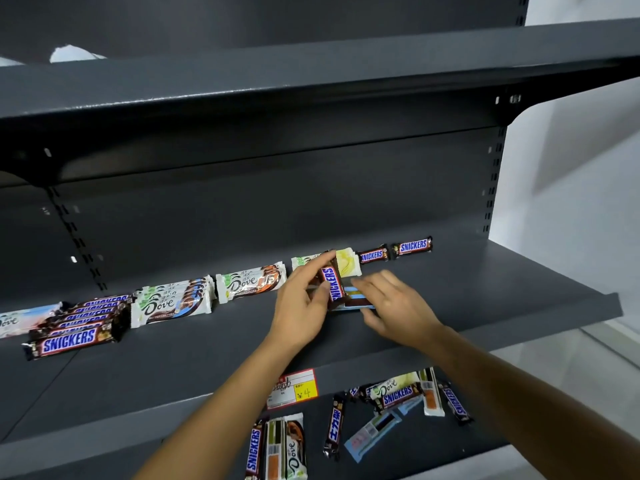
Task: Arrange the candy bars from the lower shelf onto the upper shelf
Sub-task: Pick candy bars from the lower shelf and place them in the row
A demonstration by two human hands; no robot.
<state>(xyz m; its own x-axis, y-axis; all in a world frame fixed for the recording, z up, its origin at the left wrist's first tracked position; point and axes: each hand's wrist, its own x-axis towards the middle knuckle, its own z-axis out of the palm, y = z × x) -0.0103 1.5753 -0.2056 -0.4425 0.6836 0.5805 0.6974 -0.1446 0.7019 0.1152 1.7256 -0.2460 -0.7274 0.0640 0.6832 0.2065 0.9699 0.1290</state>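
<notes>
Pinching a brown candy bar (330, 284) between thumb and fingers, the left hand (304, 306) holds it over the upper shelf (485, 289). Whether the right hand (394, 303) grips the blue bars (356, 299) at its nine o'clock, I cannot tell. The brown bar would best go flat, label up, beside the matching bars (412, 245) at one o'clock; its glossy wrapper bears blue lettering.

Snickers bar (330, 284) in left hand (304, 306)
</notes>
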